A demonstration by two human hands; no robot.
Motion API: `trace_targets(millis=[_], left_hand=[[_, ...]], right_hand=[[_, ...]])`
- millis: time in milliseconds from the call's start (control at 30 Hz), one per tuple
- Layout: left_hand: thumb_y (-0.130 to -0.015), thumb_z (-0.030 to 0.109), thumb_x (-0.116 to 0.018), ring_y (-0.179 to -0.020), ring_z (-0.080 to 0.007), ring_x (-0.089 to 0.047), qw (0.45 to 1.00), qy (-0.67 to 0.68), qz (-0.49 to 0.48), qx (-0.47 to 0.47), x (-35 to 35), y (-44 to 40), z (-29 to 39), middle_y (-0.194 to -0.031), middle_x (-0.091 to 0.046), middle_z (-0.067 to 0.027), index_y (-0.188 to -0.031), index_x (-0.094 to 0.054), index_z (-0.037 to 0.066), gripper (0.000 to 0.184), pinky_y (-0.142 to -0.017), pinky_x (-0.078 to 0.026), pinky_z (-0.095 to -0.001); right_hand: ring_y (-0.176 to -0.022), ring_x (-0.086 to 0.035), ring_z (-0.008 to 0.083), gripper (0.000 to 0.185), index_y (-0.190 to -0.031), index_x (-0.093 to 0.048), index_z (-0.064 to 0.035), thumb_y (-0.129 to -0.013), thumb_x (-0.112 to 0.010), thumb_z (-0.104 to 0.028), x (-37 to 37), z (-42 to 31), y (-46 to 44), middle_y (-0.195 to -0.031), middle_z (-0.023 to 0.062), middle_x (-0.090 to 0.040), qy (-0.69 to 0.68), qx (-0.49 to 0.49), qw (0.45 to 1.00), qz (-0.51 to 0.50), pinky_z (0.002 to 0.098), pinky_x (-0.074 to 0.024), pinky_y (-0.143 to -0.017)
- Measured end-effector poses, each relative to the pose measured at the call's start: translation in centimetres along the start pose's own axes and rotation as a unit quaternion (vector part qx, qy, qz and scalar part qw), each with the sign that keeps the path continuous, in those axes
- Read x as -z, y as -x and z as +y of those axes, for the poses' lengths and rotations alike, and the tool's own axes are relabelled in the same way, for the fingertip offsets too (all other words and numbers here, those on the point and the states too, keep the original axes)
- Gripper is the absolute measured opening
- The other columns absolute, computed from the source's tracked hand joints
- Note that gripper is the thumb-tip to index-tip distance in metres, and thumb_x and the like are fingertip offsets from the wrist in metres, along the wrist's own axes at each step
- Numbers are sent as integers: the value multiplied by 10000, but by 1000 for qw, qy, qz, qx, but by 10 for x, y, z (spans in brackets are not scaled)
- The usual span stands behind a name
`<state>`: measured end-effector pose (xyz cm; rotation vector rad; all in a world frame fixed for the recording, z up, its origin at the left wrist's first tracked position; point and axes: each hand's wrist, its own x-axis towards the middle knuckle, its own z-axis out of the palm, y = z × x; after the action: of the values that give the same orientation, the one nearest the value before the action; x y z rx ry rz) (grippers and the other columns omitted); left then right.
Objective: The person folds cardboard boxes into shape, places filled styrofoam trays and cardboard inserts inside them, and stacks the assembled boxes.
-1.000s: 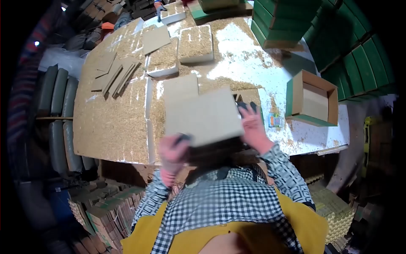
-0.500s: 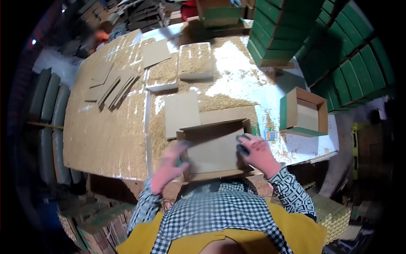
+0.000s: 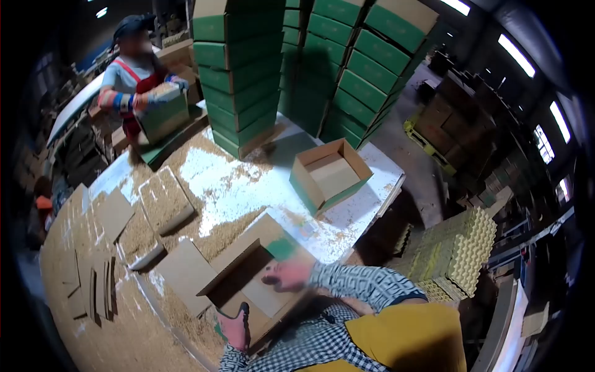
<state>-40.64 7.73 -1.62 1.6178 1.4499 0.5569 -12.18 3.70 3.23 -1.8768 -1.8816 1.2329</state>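
Observation:
An open cardboard box with a brown inside and green outer side lies in front of me at the table's near edge. My left hand, in a pink glove with dark fingertips, grips the box's left wall, thumb up along the inside. Over the right wall is my right hand, gloved alike, its fingers reaching inward; motion smears them, so their grip is unclear. A flat cardboard sheet lies just beyond the box, on the husk-covered table. To the right stands another open green box.
Two husk-filled trays and loose cardboard pieces lie on the table. Tall stacks of green boxes rise at the back. A co-worker handles a green box at far left. Egg trays are piled at right.
My view has swung to the right and up, bringing the co-worker and the egg trays into sight. Both hands stay at the box; the right hand is blurred by motion.

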Motion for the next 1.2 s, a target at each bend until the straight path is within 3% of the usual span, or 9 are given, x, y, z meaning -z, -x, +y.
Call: trace_targets(millis=[233,400,467,567,700,1033,1100,1167,1200], left_hand=[[-812,194,-739,-937,-196,-577,981,183,-24,65,12,-6,-36,-1088,-610,-131,-1210,-499,-45,523,-824,-466,-314],[-969,350,-481,-1090,-198,-546,978,192,37,-69,-23,-41,17,-1229,-574,-99,-1283,-502,-17,483,-958,-419,-325],[-978,355,-451,-1233,-248,-484,884,451,-111,-47,-82,-83,73,-1345,-498,-143,-1366,-431,-2,527,-1073,-360,-369],[-847,305,-639,-1308,-304,-403,910,161,-249,-290,-175,-99,227,-1396,-438,-190,-1350,-424,-24,638,-1105,-306,-401],[-791,401,-677,-1259,-353,-411,825,-338,-191,-410,-316,-117,223,-1346,-445,-203,-1316,-421,-12,715,-1078,-273,-486],[-847,323,-607,-1189,-343,-468,838,-346,-169,-386,-335,-111,193,-1382,-409,-220,-1301,-433,18,574,-1054,-319,-476],[-829,346,-642,-1236,-368,-449,874,-257,-193,-364,-319,-111,186,-1402,-389,-233,-1326,-417,8,642,-1067,-332,-442],[-824,353,-649,-1221,-358,-466,925,-229,-164,-255,-284,-99,171,-1402,-398,-220,-1333,-427,19,648,-1038,-375,-417],[-826,345,-646,-1192,-355,-490,945,-198,-139,-219,-258,-93,151,-1372,-438,-207,-1324,-449,26,624,-998,-414,-416]], right_hand=[[-1397,-215,374,1179,-1501,-68,-46,-653,-817,-376,-36,29,-23,-1483,292,-233,-322,-68,933,145,441,-217,-1130],[-1224,-489,295,995,-1463,-212,1,-693,-799,-227,47,100,16,-1360,197,-450,-374,37,893,247,366,-418,-1009],[-1138,-566,258,798,-1420,-331,-1,-730,-726,-67,144,80,119,-1225,167,-575,-646,55,696,309,318,-476,-968],[-1202,-522,264,533,-1284,-518,31,-824,-553,-237,213,192,196,-1282,161,-561,-714,114,542,429,377,-373,-1074],[-1101,-546,200,451,-1277,-544,2,-866,-620,-167,292,303,226,-1227,96,-584,-482,15,671,563,306,-417,-963],[-1135,-554,179,362,-1179,-617,-15,-910,-589,-256,274,368,102,-1206,100,-614,-596,-108,725,328,296,-424,-983],[-1074,-590,254,447,-1155,-626,0,-847,-668,-321,302,356,104,-1151,141,-639,-243,-161,883,368,353,-458,-918],[-982,-620,332,449,-1114,-630,38,-857,-634,-329,323,470,118,-1107,245,-627,160,-294,841,426,414,-488,-836],[-917,-635,298,394,-1114,-624,54,-899,-566,-271,329,413,143,-1055,241,-640,-1,-271,819,505,386,-505,-773]])
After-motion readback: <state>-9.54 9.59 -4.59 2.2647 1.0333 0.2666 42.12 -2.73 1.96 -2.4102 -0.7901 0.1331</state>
